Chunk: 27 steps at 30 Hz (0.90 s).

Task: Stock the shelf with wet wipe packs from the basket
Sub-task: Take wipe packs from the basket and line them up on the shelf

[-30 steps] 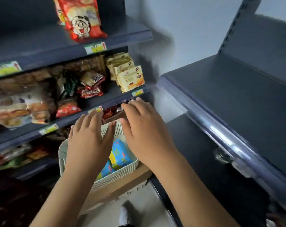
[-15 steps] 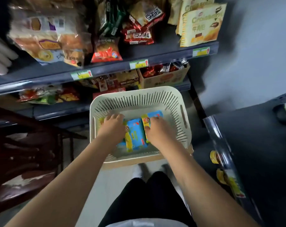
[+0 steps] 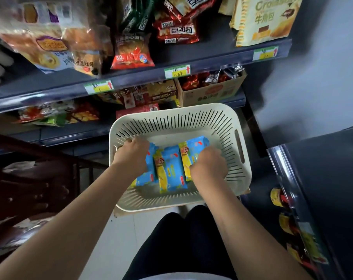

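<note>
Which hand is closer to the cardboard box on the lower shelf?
Right. The right hand, in the basket, is directly in front of the cardboard box; the left hand is at the basket's left wall.

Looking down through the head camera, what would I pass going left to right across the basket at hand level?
Basket's left rim → left hand → middle wet wipe pack → right hand → basket's right wall, with its handle slot → clear rail of the right-hand shelf.

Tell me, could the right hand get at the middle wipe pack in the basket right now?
Probably yes. The middle pack lies uncovered in the open-topped basket, just beside the right hand, which is on the right pack; nothing sits between them.
</note>
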{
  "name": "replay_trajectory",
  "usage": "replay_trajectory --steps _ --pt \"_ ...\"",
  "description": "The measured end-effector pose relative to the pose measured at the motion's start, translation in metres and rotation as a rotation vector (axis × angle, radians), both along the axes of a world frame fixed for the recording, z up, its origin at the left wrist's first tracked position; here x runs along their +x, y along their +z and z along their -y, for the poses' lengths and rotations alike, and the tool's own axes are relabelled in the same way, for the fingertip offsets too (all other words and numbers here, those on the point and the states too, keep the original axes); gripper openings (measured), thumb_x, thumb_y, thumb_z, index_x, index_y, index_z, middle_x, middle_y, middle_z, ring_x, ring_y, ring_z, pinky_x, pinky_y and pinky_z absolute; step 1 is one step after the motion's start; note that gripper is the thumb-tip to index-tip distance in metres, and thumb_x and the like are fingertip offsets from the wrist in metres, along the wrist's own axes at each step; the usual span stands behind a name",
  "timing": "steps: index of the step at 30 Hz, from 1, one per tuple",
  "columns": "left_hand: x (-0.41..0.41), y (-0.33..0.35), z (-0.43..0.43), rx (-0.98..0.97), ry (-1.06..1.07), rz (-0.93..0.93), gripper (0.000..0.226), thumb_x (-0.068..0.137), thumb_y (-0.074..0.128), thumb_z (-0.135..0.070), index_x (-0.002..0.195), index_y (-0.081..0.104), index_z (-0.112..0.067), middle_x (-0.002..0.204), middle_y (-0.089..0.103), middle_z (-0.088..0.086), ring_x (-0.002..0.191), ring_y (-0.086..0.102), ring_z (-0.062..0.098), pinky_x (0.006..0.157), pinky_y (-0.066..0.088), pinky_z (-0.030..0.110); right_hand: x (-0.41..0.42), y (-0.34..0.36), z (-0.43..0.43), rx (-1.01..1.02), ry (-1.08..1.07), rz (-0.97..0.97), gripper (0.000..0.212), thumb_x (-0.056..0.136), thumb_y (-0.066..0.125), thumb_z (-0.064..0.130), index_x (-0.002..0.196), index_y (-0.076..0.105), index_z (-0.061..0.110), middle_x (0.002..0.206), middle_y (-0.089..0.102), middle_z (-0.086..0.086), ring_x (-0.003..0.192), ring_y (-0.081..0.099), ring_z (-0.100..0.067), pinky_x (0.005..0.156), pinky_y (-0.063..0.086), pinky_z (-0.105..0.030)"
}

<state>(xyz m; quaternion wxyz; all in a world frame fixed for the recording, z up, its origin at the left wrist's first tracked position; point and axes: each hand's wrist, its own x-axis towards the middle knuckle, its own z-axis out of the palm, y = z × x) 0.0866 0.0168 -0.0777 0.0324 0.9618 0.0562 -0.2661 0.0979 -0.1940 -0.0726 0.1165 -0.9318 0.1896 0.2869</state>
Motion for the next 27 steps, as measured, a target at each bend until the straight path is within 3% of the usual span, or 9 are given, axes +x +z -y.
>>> replay_trajectory --steps 5,7,9,11,14,17,19,22,27 --pt "-0.002 0.013 -0.002 -0.059 0.004 0.021 0.039 0.087 0.073 -0.024 0.123 0.058 -0.025 0.117 0.067 0.002 0.106 0.066 0.032 0.082 0.052 0.037 -0.008 0.007 0.002 0.036 0.016 0.13 0.045 0.085 0.075 0.021 0.12 0.049 0.014 0.118 0.06 -0.007 0.107 0.066 -0.03 0.072 0.045 -0.034" --pt "-0.005 0.02 -0.005 -0.165 0.02 0.037 0.038 0.086 0.076 -0.023 0.121 0.061 -0.025 0.116 0.067 0.002 0.108 0.065 0.031 0.083 0.053 0.037 -0.015 0.012 0.003 0.097 0.045 0.209 0.03 0.089 0.067 0.017 0.114 0.05 0.017 0.108 0.064 -0.004 0.101 0.067 -0.028 0.069 0.039 -0.032" --pt "-0.008 0.035 -0.008 -0.264 0.039 0.07 0.034 0.084 0.079 -0.022 0.115 0.064 -0.022 0.109 0.066 -0.001 0.105 0.065 0.03 0.073 0.052 0.034 -0.023 0.022 0.008 0.18 0.06 0.319 0.023 0.093 0.061 0.014 0.114 0.054 0.017 0.105 0.065 -0.002 0.099 0.065 -0.028 0.069 0.037 -0.032" --pt "-0.011 0.058 -0.007 -0.325 0.065 0.128 0.029 0.081 0.082 -0.021 0.104 0.065 -0.019 0.097 0.065 -0.003 0.096 0.064 0.029 0.066 0.049 0.033 -0.03 0.04 0.013 0.212 0.132 0.467 0.024 0.092 0.059 0.011 0.116 0.059 0.017 0.107 0.063 -0.004 0.096 0.064 -0.029 0.067 0.039 -0.033" --pt "-0.013 0.097 -0.004 -0.463 0.13 0.24 0.028 0.077 0.085 -0.016 0.094 0.064 -0.018 0.088 0.067 0.002 0.084 0.064 0.029 0.074 0.052 0.041 -0.039 0.081 0.024 0.177 0.276 0.656 0.026 0.089 0.061 0.007 0.113 0.062 0.016 0.101 0.059 -0.006 0.082 0.064 -0.033 0.059 0.035 -0.032" --pt "-0.017 0.139 0.002 -0.613 0.194 0.319 0.027 0.078 0.086 -0.009 0.095 0.068 -0.017 0.089 0.071 0.005 0.084 0.068 0.029 0.077 0.057 0.046 -0.044 0.13 0.041 0.236 0.242 0.814 0.028 0.09 0.062 0.008 0.116 0.063 0.018 0.104 0.059 -0.007 0.083 0.063 -0.034 0.06 0.042 -0.037" --pt "-0.023 0.168 0.011 -0.712 0.245 0.366 0.028 0.079 0.085 -0.005 0.095 0.069 -0.022 0.09 0.073 0.003 0.081 0.071 0.02 0.072 0.059 0.04 -0.049 0.166 0.056 0.308 0.22 0.928 0.034 0.091 0.059 0.005 0.122 0.063 0.019 0.11 0.058 -0.007 0.088 0.062 -0.035 0.066 0.05 -0.042" --pt "-0.04 0.214 0.034 -0.881 0.324 0.465 0.032 0.08 0.083 0.002 0.092 0.069 -0.024 0.092 0.074 0.001 0.075 0.071 0.009 0.061 0.057 0.017 -0.062 0.22 0.079 0.367 0.232 1.063 0.035 0.094 0.056 0.002 0.125 0.062 0.017 0.115 0.057 -0.006 0.091 0.063 -0.033 0.071 0.053 -0.045" --pt "-0.074 0.276 0.08 -1.093 0.362 0.594 0.03 0.076 0.086 0.001 0.088 0.071 -0.022 0.081 0.076 0.001 0.067 0.07 0.01 0.061 0.06 0.026 -0.099 0.283 0.113 0.26 0.367 1.229 0.038 0.093 0.061 0.003 0.128 0.063 0.017 0.113 0.06 -0.006 0.089 0.062 -0.032 0.068 0.049 -0.04"
